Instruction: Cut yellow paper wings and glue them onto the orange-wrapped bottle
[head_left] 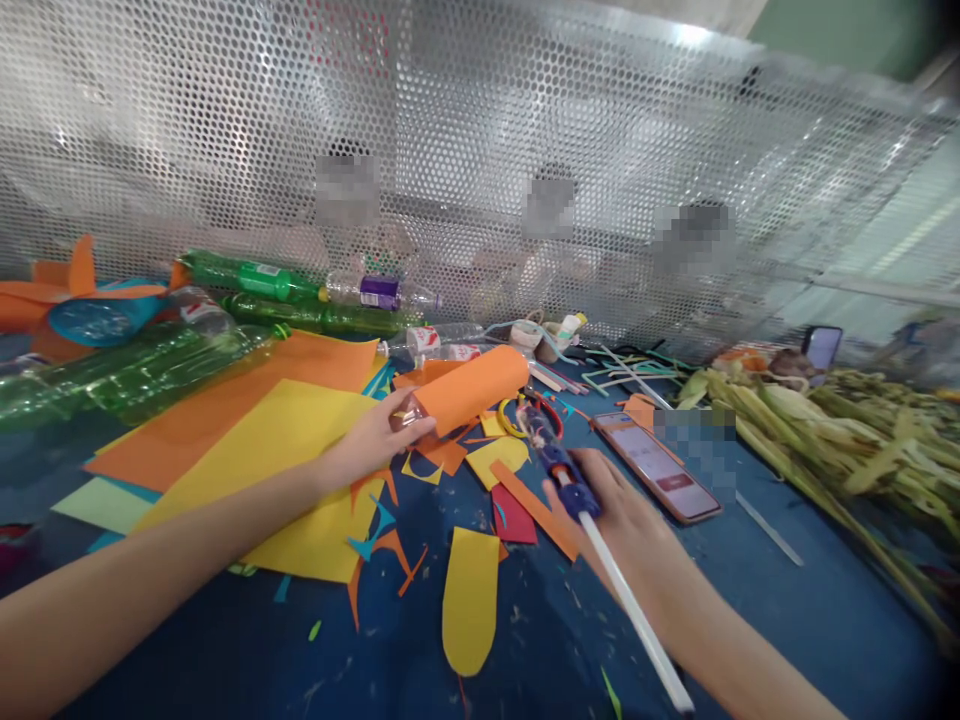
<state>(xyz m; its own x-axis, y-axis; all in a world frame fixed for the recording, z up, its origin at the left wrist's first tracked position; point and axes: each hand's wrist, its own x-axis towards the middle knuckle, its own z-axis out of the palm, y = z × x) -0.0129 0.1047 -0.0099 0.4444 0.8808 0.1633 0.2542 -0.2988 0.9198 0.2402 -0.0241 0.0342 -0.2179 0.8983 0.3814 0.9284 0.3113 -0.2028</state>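
"What does the left hand [367,443] have?"

"Its fingers clamp the orange-wrapped plastic bottle [474,388]; that is well left of the smartphone [664,470]."

"And the right hand [611,500]?"

"Its fingers are wrapped about the glue gun [559,464], just left of the smartphone; a white glue stick [634,608] juts from its back; on the worktop [360,670], nearer the person than the smartphone, lies a rounded yellow paper piece [470,600]."
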